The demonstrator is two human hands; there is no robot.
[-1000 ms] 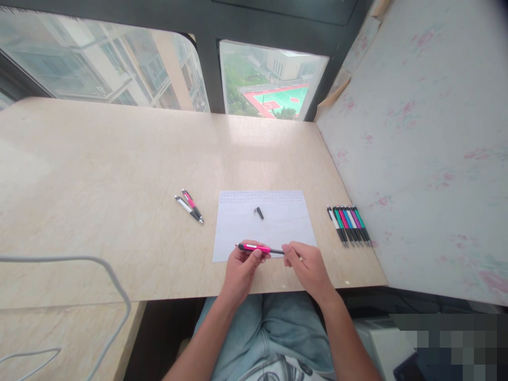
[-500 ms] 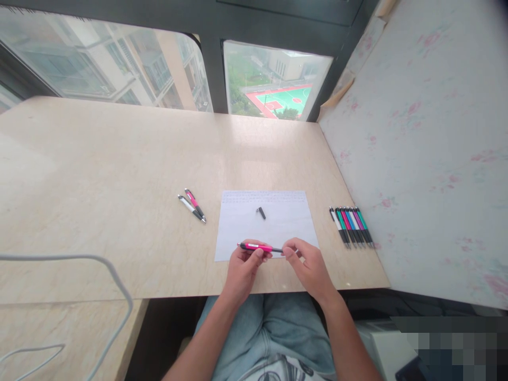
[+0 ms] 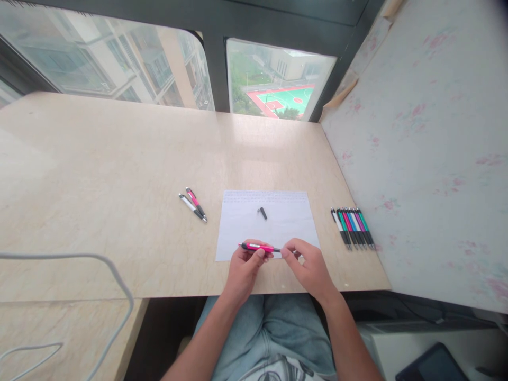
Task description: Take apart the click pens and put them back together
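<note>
My left hand [image 3: 245,269] grips the pink barrel of a ballpoint pen [image 3: 256,247], held level above the near edge of a written sheet of paper [image 3: 238,227]. From the barrel's right end sticks a thin dark refill [image 3: 277,250]. My right hand [image 3: 305,264] pinches the refill's outer end between thumb and fingertips, which hide its tip. On the paper lies a loose black pen grip [image 3: 263,212], with a small metal tip [image 3: 259,210] just left of it.
A pink pen [image 3: 196,203] and a white pen [image 3: 192,207] lie left of the paper. A row of several coloured pens [image 3: 352,227] lies at the right, near the wall [image 3: 428,159]. A grey cable [image 3: 99,258] curves over the table's left side.
My right hand has shifted slightly left toward the barrel, and less of the refill shows between the hands. The view has moved a little.
</note>
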